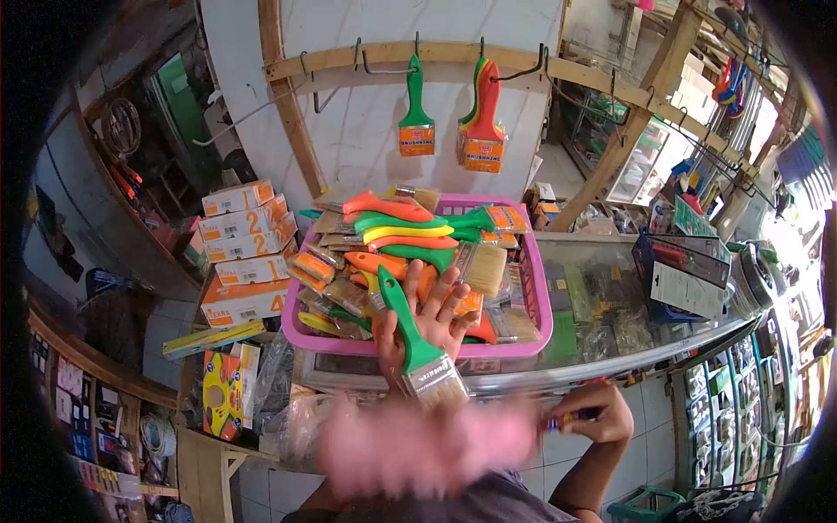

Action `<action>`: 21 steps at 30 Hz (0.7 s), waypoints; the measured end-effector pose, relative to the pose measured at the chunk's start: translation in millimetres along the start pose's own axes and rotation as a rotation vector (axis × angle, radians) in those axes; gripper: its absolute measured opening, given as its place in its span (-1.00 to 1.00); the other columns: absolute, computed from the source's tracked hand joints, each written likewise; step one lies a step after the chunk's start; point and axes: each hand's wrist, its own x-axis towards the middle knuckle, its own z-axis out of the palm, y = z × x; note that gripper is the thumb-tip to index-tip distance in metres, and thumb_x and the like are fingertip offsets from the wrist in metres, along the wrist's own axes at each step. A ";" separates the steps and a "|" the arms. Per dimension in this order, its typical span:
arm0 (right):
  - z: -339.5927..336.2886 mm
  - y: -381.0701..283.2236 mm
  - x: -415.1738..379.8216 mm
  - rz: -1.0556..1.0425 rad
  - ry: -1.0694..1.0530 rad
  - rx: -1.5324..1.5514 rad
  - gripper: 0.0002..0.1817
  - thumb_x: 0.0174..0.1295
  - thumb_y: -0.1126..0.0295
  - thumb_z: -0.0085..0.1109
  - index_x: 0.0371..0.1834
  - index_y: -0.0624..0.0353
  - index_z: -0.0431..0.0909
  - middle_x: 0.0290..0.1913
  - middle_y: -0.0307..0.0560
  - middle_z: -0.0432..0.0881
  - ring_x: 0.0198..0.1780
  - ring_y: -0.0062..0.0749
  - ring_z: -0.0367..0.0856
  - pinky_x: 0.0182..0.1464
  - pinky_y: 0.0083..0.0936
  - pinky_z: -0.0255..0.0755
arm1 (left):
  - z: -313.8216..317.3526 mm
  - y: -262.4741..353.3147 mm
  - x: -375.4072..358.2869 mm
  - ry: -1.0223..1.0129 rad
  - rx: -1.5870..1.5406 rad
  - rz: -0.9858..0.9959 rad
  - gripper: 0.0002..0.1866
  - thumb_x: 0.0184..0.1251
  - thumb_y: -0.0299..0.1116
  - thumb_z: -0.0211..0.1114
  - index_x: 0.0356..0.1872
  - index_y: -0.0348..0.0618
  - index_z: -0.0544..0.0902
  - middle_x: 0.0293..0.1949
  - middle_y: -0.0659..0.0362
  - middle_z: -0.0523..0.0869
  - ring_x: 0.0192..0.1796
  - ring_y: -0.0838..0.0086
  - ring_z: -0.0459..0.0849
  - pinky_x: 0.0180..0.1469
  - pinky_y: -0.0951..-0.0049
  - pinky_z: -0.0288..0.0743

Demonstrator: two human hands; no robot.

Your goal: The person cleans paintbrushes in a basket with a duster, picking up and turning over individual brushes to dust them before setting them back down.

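A paintbrush with a green handle (403,318) lies across the palm of my left hand (436,318), bristles toward me. The thumb rests at its side and the other fingers are stretched out. My right hand (602,414) is closed around the dark handle of a pink fluffy duster (418,444). Motion blurs the duster, which covers part of my left wrist and the brush's bristle end. Just beyond my left hand, a pink plastic basket (545,322) holds a pile of paintbrushes with orange, yellow and green handles (401,231).
Orange-and-white boxes (244,301) are stacked left of the basket. A glass counter (602,279) supports it and extends right to a dark holder of packaged goods (684,270). Above, a green paintbrush (416,105) and a red-handled bunch (485,113) hang from hooks on a wooden rail (445,54).
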 end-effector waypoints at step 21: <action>6.7 14.8 0.0 0.313 0.308 0.129 -0.67 0.11 0.43 0.54 -0.09 0.36 0.75 -0.23 0.05 0.80 -0.21 -0.39 0.77 -0.14 -0.47 0.59 | -4.3 -2.0 0.4 -0.102 -0.074 -0.022 -0.21 0.47 0.19 0.05 0.62 0.23 0.05 0.56 -0.06 0.18 0.55 0.08 0.23 0.49 -0.15 0.13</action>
